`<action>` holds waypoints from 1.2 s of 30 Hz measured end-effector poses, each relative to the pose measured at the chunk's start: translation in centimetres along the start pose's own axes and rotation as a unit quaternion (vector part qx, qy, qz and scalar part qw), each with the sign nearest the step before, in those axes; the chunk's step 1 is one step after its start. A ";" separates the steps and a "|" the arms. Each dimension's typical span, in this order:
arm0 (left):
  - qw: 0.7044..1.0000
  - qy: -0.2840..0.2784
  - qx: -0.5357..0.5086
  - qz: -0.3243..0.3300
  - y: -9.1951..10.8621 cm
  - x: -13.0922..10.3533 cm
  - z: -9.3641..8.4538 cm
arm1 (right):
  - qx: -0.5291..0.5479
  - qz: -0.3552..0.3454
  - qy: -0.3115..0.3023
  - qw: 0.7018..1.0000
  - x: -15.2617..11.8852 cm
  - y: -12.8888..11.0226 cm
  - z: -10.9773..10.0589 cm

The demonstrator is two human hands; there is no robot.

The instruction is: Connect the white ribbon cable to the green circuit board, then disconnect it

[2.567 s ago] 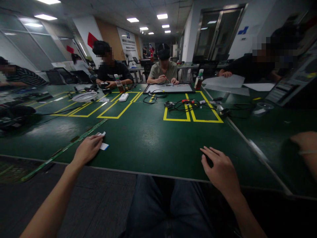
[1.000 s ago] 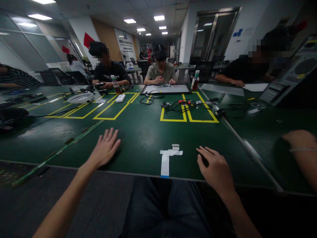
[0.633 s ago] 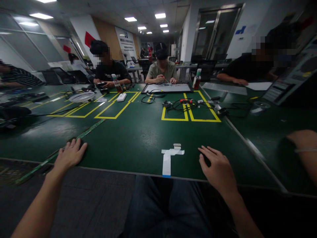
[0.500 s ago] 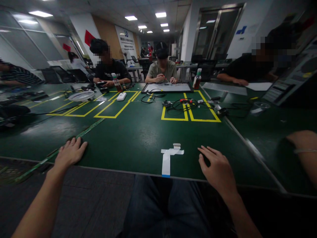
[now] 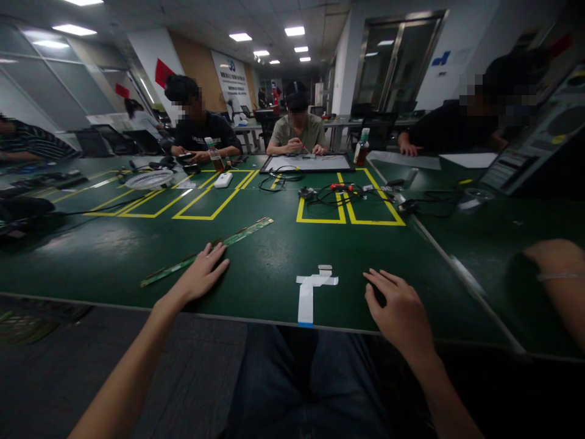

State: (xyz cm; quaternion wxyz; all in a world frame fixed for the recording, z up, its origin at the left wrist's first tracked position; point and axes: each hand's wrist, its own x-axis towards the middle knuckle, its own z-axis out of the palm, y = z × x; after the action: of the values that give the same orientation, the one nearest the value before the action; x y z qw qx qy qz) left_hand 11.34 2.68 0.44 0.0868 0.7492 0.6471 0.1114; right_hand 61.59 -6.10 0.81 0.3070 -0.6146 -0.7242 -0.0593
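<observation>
A long, narrow green circuit board (image 5: pixel 249 231) lies slanted on the dark green table, its far end towards the right. My left hand (image 5: pixel 205 272) rests over the board's middle with the palm down and fingers stretched out, hiding part of it. To the right, near the front edge, lies a white flat ribbon cable (image 5: pixel 306 305) with a blue tip and folded crosspieces. A small pale connector piece (image 5: pixel 325 269) is at its far end. Beside the cable, my right hand (image 5: pixel 400 308) lies on the table, thumb and fingers apart, with nothing seen in it.
Yellow tape outlines (image 5: pixel 320 221) mark the table (image 5: pixel 265 274) ahead. Black cables with a red part (image 5: pixel 340 187) lie there. A white fan grille (image 5: pixel 149 178), two bottles (image 5: pixel 362 147) and a computer case (image 5: pixel 543 140) stand farther out. Another person's arm (image 5: pixel 560 274) is at the right.
My left hand has moved right and the circuit board has slid with it, from overhanging the front edge to lying fully on the table. My right hand and the ribbon cable stay put.
</observation>
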 end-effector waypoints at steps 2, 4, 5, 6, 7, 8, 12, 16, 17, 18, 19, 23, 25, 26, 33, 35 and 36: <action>0.998 -0.012 -0.025 0.051 4.3 0.6 0.4 | -0.001 0.003 -0.003 1.000 0.0 -0.1 0.0; 0.993 -0.024 -0.040 0.106 8.2 1.0 0.8 | -0.006 0.004 -0.005 1.000 0.0 -0.1 0.0; 0.989 -0.031 -0.044 0.137 9.9 1.2 0.9 | -0.009 0.003 -0.004 1.000 0.0 -0.1 0.0; 0.984 -0.038 -0.050 0.167 11.4 1.4 1.1 | -0.011 0.002 -0.003 1.000 0.0 0.0 0.0; 0.978 -0.047 -0.055 0.196 12.6 1.6 1.2 | -0.013 0.000 -0.001 1.000 -0.1 0.0 0.0; 0.972 -0.056 -0.062 0.221 13.6 1.9 1.4 | -0.014 -0.001 0.001 1.000 -0.1 0.0 0.1; 0.957 -0.083 -0.092 0.264 16.0 2.9 1.4 | -0.011 -0.002 0.007 1.000 -0.1 0.0 0.2; 0.955 -0.087 -0.084 0.271 17.5 3.0 1.3 | -0.005 0.000 0.004 1.000 -0.1 0.1 0.2; 0.955 -0.084 -0.077 0.273 17.8 2.7 1.3 | -0.004 0.001 0.003 1.000 -0.1 0.0 0.2; 0.956 -0.077 -0.072 0.273 18.1 2.4 1.5 | -0.004 0.001 0.000 1.000 -0.1 0.0 0.2; 0.957 -0.069 -0.067 0.274 18.3 2.1 1.6 | -0.004 0.002 -0.002 1.000 -0.1 0.0 0.2; 0.961 -0.038 -0.056 0.268 18.7 0.8 2.5 | -0.003 -0.001 -0.005 1.000 -0.1 -0.1 0.0; 0.962 -0.030 -0.052 0.265 18.7 0.5 2.7 | -0.005 -0.004 -0.005 1.000 0.0 -0.1 0.0; 0.962 -0.028 -0.053 0.265 18.7 0.4 2.7 | -0.008 -0.004 -0.003 1.000 0.0 -0.1 -0.1; 0.959 -0.038 -0.090 0.266 18.3 1.0 2.8 | 0.071 -0.018 0.018 0.997 0.0 -2.2 -0.2; 0.958 -0.036 -0.098 0.267 18.3 1.1 2.9 | 0.089 -0.046 -0.017 0.995 0.0 -3.5 0.0; 0.957 -0.031 -0.100 0.271 18.3 1.2 3.0 | 0.088 -0.060 -0.034 0.994 0.1 -4.1 0.2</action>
State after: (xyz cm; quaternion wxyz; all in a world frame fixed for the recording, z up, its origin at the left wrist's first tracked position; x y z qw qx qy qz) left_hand 29.78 1.20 2.67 0.1481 0.8870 0.4022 0.1719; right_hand 57.74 -6.86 1.87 0.3309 -0.5427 -0.7720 0.0075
